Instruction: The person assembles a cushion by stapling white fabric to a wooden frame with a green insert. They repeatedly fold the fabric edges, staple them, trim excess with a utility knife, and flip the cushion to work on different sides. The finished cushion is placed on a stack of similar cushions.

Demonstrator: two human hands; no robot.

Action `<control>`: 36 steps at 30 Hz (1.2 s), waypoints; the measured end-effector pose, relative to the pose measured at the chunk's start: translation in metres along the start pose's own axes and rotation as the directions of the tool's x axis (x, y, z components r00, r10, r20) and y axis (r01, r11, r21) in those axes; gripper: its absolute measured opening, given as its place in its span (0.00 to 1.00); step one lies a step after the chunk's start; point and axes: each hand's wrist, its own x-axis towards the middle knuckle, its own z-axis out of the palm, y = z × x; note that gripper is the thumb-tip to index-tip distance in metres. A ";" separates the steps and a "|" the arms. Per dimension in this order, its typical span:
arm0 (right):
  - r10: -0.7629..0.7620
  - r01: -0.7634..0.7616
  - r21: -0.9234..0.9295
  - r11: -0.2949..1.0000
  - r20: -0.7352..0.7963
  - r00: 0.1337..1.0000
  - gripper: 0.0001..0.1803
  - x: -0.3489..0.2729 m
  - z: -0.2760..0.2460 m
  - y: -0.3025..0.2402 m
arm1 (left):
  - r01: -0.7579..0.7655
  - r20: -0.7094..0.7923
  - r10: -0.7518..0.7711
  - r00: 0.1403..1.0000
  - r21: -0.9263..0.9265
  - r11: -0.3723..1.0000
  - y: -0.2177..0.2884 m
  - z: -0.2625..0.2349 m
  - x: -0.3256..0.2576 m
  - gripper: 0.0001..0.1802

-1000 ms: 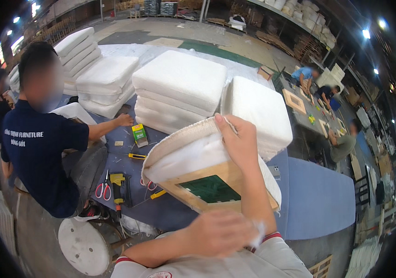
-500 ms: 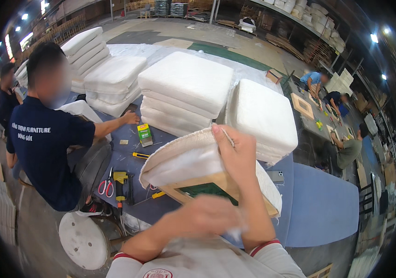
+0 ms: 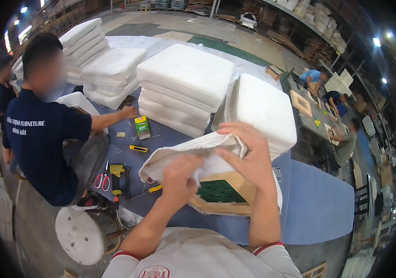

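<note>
In front of me, a cushioned seat with a pale wooden frame point(image 3: 238, 184) is tipped up, its underside toward me. Dark green material point(image 3: 219, 192) fills the frame's opening. My right hand point(image 3: 250, 150) grips the folded-back edge of the seat's white fabric cover point(image 3: 175, 152), thumb on the near side, fingers over the top. Closed and somewhat blurred, my left hand point(image 3: 181, 176) holds a tuft of white stuffing point(image 3: 199, 174) against the gap between cover and frame. How far the tuft reaches inside is hidden.
Behind the seat stand stacks of white cushions point(image 3: 184, 69). Red-handled scissors point(image 3: 102, 181), a yellow-black staple gun point(image 3: 119, 180), a yellow-handled tool point(image 3: 155, 188), a yellow cutter point(image 3: 138, 148) and a green-yellow box point(image 3: 142, 127) lie on the blue table point(image 3: 318, 204). A co-worker point(image 3: 45, 129) sits at left.
My left hand has moved up and away from me, bringing the white tuft to the cover's opening. My right hand has shifted its hold, and the cover edge is pulled back more.
</note>
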 end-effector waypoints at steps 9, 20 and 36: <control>0.110 -0.110 -0.014 0.994 -0.019 0.994 0.13 -0.008 -0.016 0.020 | -0.407 0.039 0.439 0.897 -0.308 0.860 0.055 0.015 -0.021 0.35; 0.142 -0.145 -0.027 0.989 -0.071 0.987 0.12 -0.042 -0.032 -0.011 | -0.461 0.062 0.538 0.841 -0.438 0.772 0.056 0.018 -0.018 0.22; 0.106 -0.102 0.035 0.994 -0.146 0.984 0.11 -0.064 -0.066 0.019 | -0.269 0.064 0.277 0.959 -0.115 0.956 0.034 0.041 -0.005 0.28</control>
